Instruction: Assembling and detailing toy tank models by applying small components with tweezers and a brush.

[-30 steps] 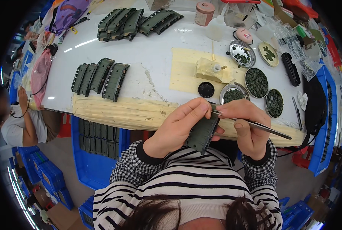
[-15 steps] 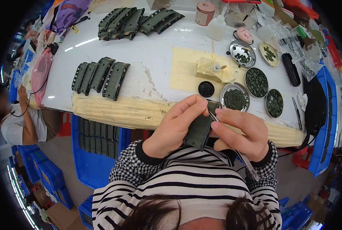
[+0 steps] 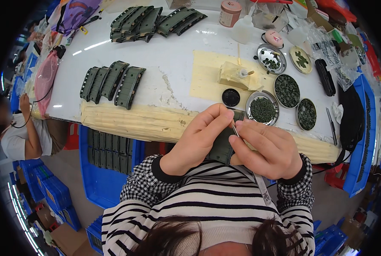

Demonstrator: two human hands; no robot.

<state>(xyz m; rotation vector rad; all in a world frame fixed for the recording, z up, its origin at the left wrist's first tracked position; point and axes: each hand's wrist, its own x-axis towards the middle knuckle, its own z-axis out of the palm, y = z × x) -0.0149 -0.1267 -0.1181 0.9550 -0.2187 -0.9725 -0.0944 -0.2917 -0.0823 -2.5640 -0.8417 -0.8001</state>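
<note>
Just above my lap, at the table's near edge, a dark green curved panel (image 3: 221,147) is held up in front of my striped top. My left hand (image 3: 195,138) pinches its far end between thumb and fingers. In my right hand (image 3: 267,149) is a pair of metal tweezers (image 3: 261,186), its tips meeting the panel close to my left fingertips. The tweezers' tail sticks out below my right palm. Whether the tips grip a small piece is hidden by my fingers. Past my hands lie small green pieces (image 3: 262,109) in a round metal dish.
More dishes with green pieces (image 3: 287,91) stand at the right. A black round lid (image 3: 231,97) and a yellowish block (image 3: 233,76) sit on a cream sheet. Finished-looking green panels (image 3: 113,83) lie at left and far back. A blue bin (image 3: 97,187) with panels stands below left.
My right hand has shifted slightly left and its fingers have drawn closer together. The tweezers' tail has swung left and down. The panel stays in my left hand.
</note>
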